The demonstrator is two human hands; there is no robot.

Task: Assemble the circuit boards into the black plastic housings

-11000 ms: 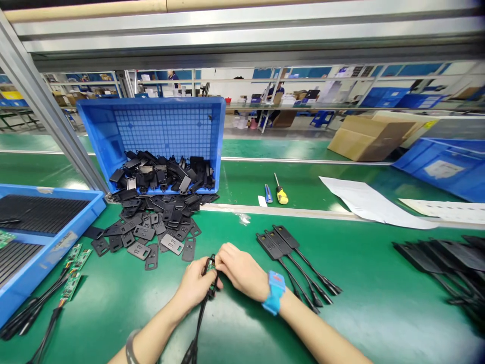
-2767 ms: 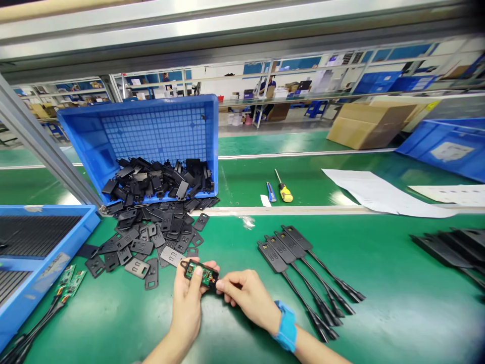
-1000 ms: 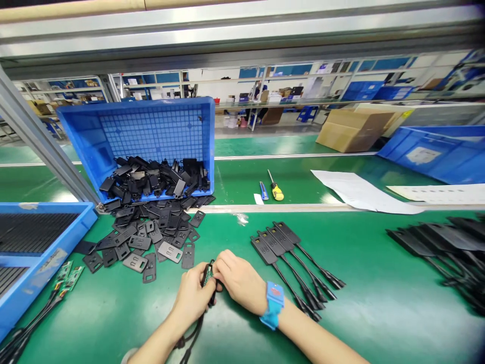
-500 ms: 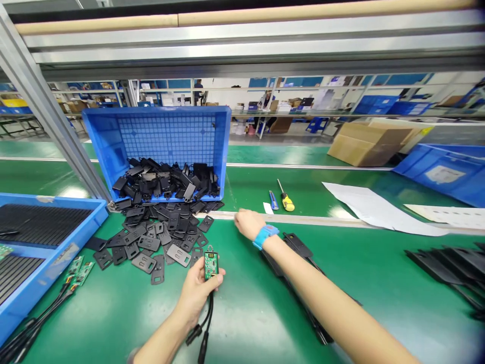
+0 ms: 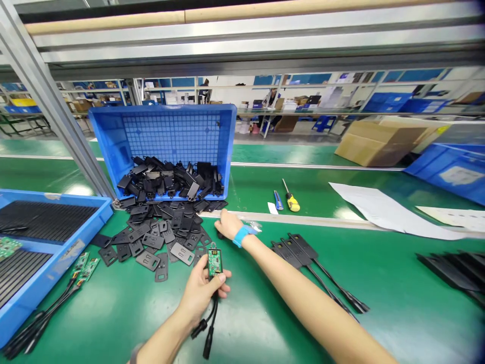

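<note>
My left hand (image 5: 202,290) is closed around a small green circuit board (image 5: 215,262) seated in a black case. A two-digit display and a metal loop sit at its top end. Two black cables with connectors (image 5: 208,341) hang from its lower end. Out ahead, my right hand (image 5: 228,225), with a blue band at the wrist, is curled down beside the right edge of a pile of black plastic covers (image 5: 152,240). Something dark shows under its fingertips, too hidden to name. Behind the pile, a blue crate (image 5: 170,134) lies on its side with many black cases (image 5: 166,179) inside.
Cabled black units (image 5: 293,250) lie under and beyond my right forearm. A utility knife (image 5: 278,200) and a yellow screwdriver (image 5: 292,202) rest further back. At left are a blue tray (image 5: 85,222) and loose cabled boards (image 5: 85,268). More black parts (image 5: 450,270) lie at right.
My right hand has moved left, closer to the pile of covers, uncovering the cabled units and a small clear bag. The left hand keeps its hold on the circuit board. The view has shifted slightly.
</note>
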